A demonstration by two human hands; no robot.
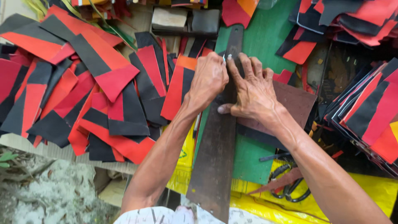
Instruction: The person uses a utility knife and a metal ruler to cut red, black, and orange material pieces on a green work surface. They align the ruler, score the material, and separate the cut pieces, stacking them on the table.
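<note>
Fisted around a small pale blade, left hand meets long dark wooden straightedge; right hand presses flat, fingers spread, on green cutting mat.

Both arms are bare from the wrist up past the elbow; no sleeves, gloves, watch, rings or bracelets show on them. The left hand and the right hand are lean and sinewy, with raised veins and tendons across their backs and creased knuckles. The fingers are long and bony, with short, plain nails; the right thumbnail shows pale at its tip. The forearms are slim and wiry, the skin lightly wrinkled near the wrists. At the bottom edge of the view lies a strip of the person's garment: a white cloth with a fine pattern of small dark marks, loosely creased.
</note>
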